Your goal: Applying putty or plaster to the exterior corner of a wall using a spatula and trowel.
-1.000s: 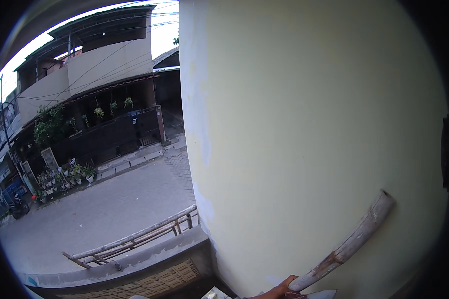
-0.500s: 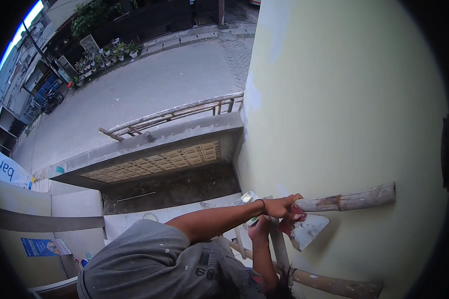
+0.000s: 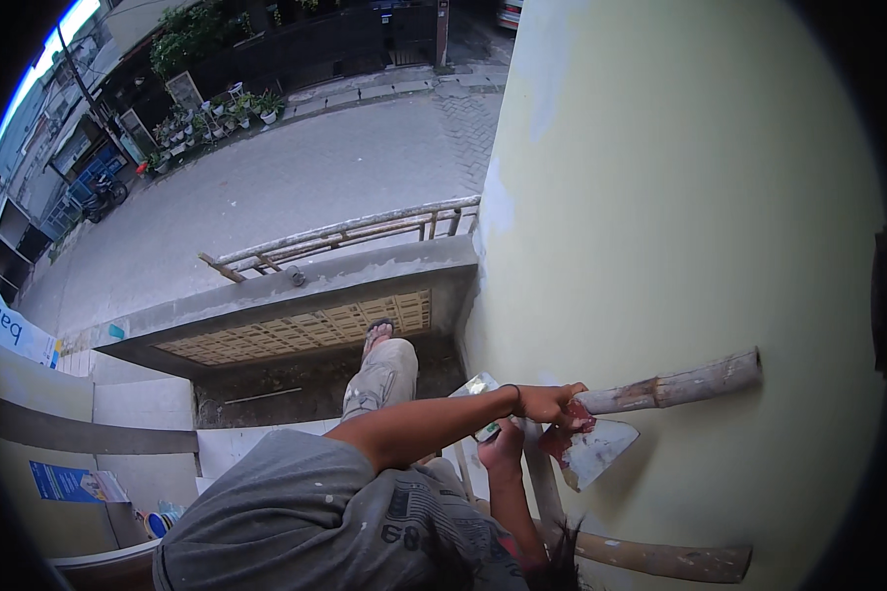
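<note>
My left hand [image 3: 547, 404] reaches across from the left and is closed round the near end of a bamboo pole [image 3: 675, 382]. Directly below its fingers is a triangular flat piece [image 3: 603, 453], whitish with a red part; I cannot make out whether the hand also holds it. My right hand [image 3: 504, 445], lower and closer to my body, is closed on a small pale object with a green mark [image 3: 485, 430], partly hidden by the fingers.
A pale yellow wall [image 3: 680, 217] rises on the right. A second bamboo pole [image 3: 660, 558] juts out below. My leg [image 3: 389, 374] extends over the dark ground near a lattice panel [image 3: 315, 327]. Beyond are a ledge [image 3: 365, 266], a bamboo ladder [image 3: 345, 229] and the street [image 3: 296, 158].
My leg and sandalled foot have come into view, stretched forward toward the lattice panel. The view has shifted slightly. Both hands stay closed in nearly the same places.
</note>
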The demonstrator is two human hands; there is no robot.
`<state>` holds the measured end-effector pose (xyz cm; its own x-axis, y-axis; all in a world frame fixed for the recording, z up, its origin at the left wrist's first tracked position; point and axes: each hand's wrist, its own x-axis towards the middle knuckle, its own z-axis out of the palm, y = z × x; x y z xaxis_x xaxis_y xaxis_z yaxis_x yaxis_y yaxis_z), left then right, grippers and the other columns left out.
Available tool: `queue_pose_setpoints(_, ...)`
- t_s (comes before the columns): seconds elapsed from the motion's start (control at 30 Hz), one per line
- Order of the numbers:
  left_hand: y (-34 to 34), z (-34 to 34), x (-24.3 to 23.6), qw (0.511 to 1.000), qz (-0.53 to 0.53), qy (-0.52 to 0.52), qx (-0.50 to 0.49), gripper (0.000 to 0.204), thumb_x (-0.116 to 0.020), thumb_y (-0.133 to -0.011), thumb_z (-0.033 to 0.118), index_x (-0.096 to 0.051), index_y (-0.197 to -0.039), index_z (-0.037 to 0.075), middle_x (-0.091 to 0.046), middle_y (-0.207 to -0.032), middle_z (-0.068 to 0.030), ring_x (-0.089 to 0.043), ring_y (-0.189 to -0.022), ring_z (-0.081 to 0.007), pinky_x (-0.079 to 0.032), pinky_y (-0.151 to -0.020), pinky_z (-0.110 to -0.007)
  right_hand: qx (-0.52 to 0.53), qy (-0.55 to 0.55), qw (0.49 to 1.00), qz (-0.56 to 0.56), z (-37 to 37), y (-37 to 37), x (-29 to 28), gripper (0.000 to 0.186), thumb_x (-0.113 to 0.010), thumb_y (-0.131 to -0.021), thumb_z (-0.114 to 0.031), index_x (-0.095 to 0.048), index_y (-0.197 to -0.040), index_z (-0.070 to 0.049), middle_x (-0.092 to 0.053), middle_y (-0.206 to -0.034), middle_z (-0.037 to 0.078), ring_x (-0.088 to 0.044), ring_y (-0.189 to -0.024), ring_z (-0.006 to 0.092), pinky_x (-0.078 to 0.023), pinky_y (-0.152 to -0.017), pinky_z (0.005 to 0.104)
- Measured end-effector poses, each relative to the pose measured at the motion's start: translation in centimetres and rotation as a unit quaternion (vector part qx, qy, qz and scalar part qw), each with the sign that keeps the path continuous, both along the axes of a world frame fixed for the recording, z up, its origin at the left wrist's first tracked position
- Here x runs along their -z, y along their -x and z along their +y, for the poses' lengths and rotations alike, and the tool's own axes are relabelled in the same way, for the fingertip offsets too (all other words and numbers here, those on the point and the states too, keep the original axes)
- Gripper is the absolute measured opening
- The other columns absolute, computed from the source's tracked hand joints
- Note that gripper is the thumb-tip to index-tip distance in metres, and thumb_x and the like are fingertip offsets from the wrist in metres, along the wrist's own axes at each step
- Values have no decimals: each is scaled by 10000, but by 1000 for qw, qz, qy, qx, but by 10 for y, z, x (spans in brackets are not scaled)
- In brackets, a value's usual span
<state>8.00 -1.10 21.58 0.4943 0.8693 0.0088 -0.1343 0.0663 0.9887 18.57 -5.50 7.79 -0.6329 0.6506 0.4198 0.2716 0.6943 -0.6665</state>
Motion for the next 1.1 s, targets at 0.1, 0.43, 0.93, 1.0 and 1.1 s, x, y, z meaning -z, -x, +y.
queue_pose_setpoints(0.1, -19, -17, 19, 998, -9, -54, -12, 565, -702, -981, 269, -376, -1378, 32, -633, -1124, -94, -582, -1075, -161, -470, -945, -319, -18, -81, 996, 15, -5, -30, 11, 272, -794, -698, -118, -667, -935, -78, -699, -879, 204, -676, -838, 444, -546, -749, 488)
queue_pose_setpoints(0.43, 203, -25, -75, 978, -199, -50, 28, 321, -570, -1053, 215, -633, -1257, -25, -484, -1488, -78, -531, -1242, -216, -372, -1113, -375, 21, 417, 899, 134, 70, 115, 54, 104, -682, -839, -122, -623, -900, -61, -653, -884, 145, -635, -801, 284, -538, -702, 418)
queue_pose_setpoints(0.93, 1084, 95, -194, 835, -207, -310, -404, 437, -567, -1051, 278, -511, -1423, 56, -576, -1440, -55, -513, -1349, -247, -358, -1161, -479, -256, 719, 596, 249, 295, 659, -206, 455, -604, -961, -27, -489, -1387, 85, -653, -1268, 201, -664, -1168, 309, -520, -1050, 443)
queue_pose_setpoints(1.0, 1140, 109, -194, 836, -232, -302, -395, 472, -547, -1061, 285, -469, -1464, 52, -563, -1448, -68, -503, -1365, -263, -358, -1169, -484, -127, 680, 638, 339, 267, 716, -293, 225, -614, -895, 21, -636, -1119, 29, -699, -917, 159, -699, -779, 264, -593, -657, 384)
queue_pose_setpoints(1.1, 1220, 129, -178, 845, -257, -284, -374, 520, -511, -1074, 346, -428, -1513, 80, -524, -1496, -86, -492, -1380, -270, -367, -1167, -493, -166, 664, 626, 374, 277, 757, -356, 306, -593, -895, 48, -622, -1199, 43, -709, -978, 173, -717, -843, 265, -613, -714, 370)
